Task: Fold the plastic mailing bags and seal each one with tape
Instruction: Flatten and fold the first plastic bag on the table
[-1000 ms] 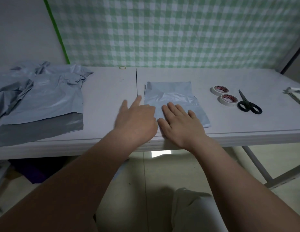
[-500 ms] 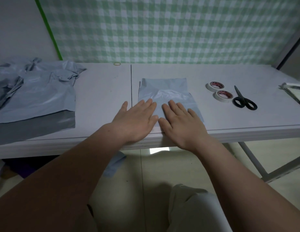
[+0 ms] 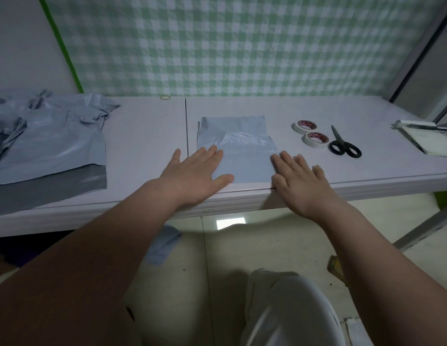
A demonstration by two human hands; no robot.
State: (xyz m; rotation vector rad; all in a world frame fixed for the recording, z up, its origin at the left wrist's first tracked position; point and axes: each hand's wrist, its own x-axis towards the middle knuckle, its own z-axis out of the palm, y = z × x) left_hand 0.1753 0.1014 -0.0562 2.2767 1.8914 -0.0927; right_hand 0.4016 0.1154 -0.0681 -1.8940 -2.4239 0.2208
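While both hands lie flat with fingers straight, left point(image 3: 192, 174) and right point(image 3: 298, 182) press the folded bag's point(image 3: 244, 156) side edges.

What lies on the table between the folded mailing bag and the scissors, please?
In the head view, the far tape roll and the near tape roll lie there, the near one close beside the scissors.

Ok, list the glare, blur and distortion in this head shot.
Head view: dim overall; glare sheens the folded bag; the checked backdrop is smeared by blur; the table edge bows from the wide lens; the left hand and right hand look fairly sharp.
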